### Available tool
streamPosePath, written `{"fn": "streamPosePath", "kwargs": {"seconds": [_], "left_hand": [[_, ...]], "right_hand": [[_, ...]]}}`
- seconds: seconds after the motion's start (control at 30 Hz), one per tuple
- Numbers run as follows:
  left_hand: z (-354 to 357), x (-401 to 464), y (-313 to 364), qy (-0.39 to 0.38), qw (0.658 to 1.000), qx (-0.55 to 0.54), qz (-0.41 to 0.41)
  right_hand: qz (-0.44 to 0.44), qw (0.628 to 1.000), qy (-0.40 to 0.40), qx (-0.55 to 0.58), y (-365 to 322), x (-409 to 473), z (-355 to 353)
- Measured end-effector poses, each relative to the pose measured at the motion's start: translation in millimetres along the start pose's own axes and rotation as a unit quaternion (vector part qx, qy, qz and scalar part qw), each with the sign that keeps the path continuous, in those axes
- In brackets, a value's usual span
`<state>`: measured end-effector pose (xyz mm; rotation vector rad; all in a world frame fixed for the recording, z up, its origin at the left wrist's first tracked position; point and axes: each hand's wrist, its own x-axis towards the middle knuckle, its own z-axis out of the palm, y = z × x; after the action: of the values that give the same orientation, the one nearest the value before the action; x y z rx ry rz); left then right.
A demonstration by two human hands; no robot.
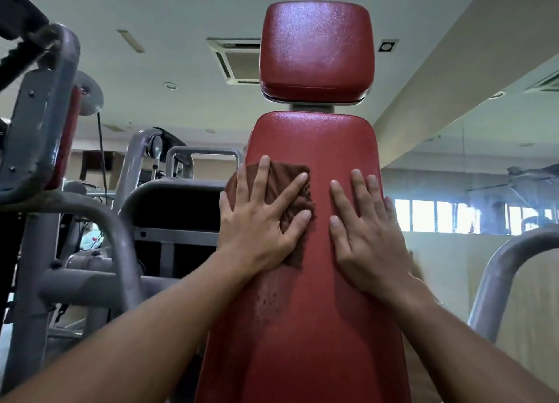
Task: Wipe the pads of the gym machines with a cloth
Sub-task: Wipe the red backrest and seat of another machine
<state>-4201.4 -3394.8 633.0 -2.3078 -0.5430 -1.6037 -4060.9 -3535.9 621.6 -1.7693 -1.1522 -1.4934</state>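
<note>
Fingers [290, 188] of left hand [260, 221] splayed wide, pressing brown cloth [284, 179] flat on red back pad [311, 312], right hand [369, 236] open, flat beside it, headrest pad [316, 49] above.

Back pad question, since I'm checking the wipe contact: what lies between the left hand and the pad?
In the head view, a brown cloth lies flat between the left hand and the red back pad; the right hand rests bare on it.

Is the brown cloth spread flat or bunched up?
Bunched: the cloth shows folds and wrinkles under the left hand, pressed on the back pad.
</note>
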Motion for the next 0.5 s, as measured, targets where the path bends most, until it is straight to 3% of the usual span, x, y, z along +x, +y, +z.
{"fn": "streamPosePath", "kwargs": {"seconds": [0.1, 0.3, 0.4, 0.5], "left_hand": [[-1, 8, 0, 0.020, 1.000, -0.007, 0.009], [25, -138, 0, 0.017, 0.997, 0.007, 0.074], [18, -99, -14, 0.020, 0.996, 0.010, 0.088], [8, -35, -6, 0.019, 0.999, 0.000, 0.028]], "right_hand": [[0.001, 1.000, -0.004, -0.005, 1, 0, 1], [0.008, 1.000, -0.027, -0.013, -2, 1, -3], [0.014, 0.999, -0.037, -0.018, -5, -1, -5], [0.015, 0.999, -0.036, -0.024, -5, -2, -5]]}}
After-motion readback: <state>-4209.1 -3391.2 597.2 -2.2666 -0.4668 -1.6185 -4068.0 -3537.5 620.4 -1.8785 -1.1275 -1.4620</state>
